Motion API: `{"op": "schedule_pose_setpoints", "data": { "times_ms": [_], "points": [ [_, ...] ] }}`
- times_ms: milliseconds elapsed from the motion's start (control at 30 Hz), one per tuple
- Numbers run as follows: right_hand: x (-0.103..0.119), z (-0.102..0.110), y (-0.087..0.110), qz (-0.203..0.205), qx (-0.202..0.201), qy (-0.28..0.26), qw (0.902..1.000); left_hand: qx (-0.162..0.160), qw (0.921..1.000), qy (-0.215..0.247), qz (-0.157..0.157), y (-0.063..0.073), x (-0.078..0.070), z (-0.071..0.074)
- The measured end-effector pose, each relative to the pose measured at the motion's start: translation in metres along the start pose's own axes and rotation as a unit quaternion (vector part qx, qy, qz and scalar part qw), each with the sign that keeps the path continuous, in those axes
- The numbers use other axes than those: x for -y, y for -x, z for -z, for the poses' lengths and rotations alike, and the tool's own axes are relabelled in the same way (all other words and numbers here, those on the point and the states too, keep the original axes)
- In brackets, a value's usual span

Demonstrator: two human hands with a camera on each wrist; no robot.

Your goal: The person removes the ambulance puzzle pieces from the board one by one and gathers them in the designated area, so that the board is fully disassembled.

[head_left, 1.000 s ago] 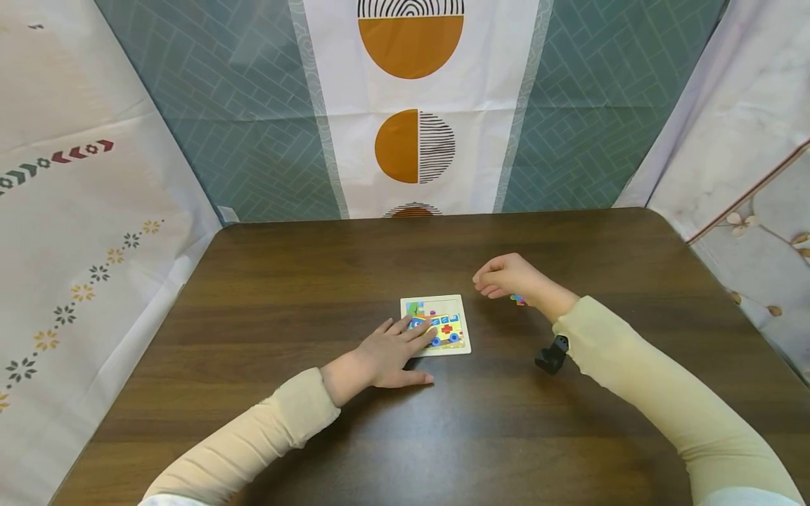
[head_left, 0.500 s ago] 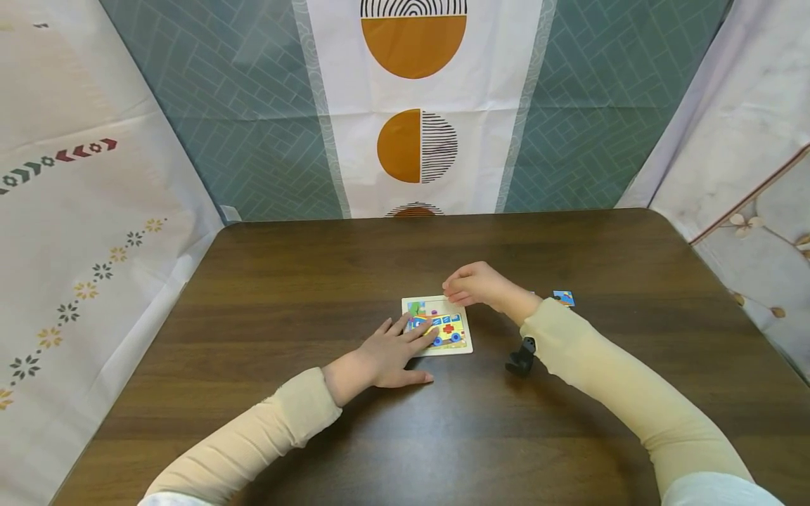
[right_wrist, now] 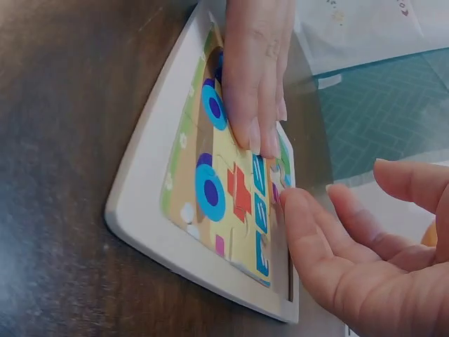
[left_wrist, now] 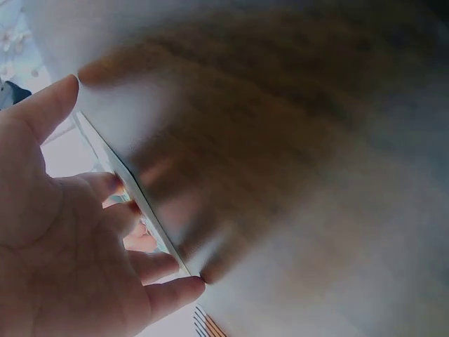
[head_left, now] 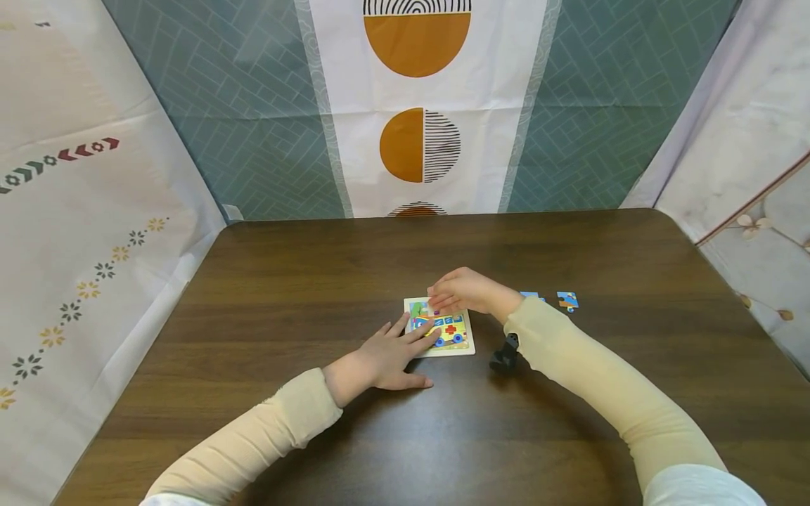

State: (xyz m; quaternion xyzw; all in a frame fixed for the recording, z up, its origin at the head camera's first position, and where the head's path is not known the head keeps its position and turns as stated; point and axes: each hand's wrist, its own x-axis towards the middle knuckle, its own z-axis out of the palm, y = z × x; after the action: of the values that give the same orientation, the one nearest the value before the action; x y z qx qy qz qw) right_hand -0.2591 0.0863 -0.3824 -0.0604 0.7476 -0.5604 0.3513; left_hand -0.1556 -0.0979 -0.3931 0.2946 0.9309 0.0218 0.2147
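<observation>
A jigsaw puzzle (head_left: 454, 329) in a pale tray lies on the table; its picture is a yellow ambulance with blue wheels and a red cross. My left hand (head_left: 395, 357) rests on its left part with fingers spread straight; the right wrist view shows these fingers (right_wrist: 256, 84) flat on the picture. At the tray's far side, my right hand (head_left: 465, 290) has thumb and fingers bent together at a puzzle piece (right_wrist: 276, 195), mostly hidden by the fingertips. Bare tray bottom shows along the far right side in the right wrist view.
Two loose blue puzzle pieces, one partly behind the right forearm (head_left: 529, 294) and one farther right, a puzzle piece (head_left: 567, 301), lie on the brown table (head_left: 304, 281). A black wrist camera (head_left: 505, 355) hangs under the right wrist. Patterned cloths (head_left: 253, 140) surround the table.
My right hand has moved left from beside the loose pieces to over the tray's far edge. Loose pieces came into view behind the forearm. My left hand has stayed put.
</observation>
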Motion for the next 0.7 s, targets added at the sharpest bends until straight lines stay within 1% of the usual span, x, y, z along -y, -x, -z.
{"op": "schedule_pose_setpoints", "data": {
  "times_ms": [200, 333, 500, 700],
  "points": [
    [0.0000, -0.0010, -0.0026, -0.009, -0.001, -0.016, 0.9998, 0.005, 1.0000, 0.001, 0.002, -0.0008, -0.0011, 0.0005],
    [0.0010, -0.0032, -0.0049, -0.026, -0.014, -0.038, 0.9988, 0.007, 1.0000, -0.002, 0.004, -0.0009, -0.0010, 0.0010],
    [-0.0006, -0.0038, -0.0063, -0.037, -0.025, -0.062, 0.9971, 0.009, 1.0000, -0.003, 0.002, -0.0010, -0.0016, 0.0011],
    [-0.0045, -0.0060, -0.0094, -0.037, -0.034, -0.066, 0.9966, 0.011, 0.9999, -0.002, 0.001, -0.0009, -0.0013, 0.0013]
  ]
}}
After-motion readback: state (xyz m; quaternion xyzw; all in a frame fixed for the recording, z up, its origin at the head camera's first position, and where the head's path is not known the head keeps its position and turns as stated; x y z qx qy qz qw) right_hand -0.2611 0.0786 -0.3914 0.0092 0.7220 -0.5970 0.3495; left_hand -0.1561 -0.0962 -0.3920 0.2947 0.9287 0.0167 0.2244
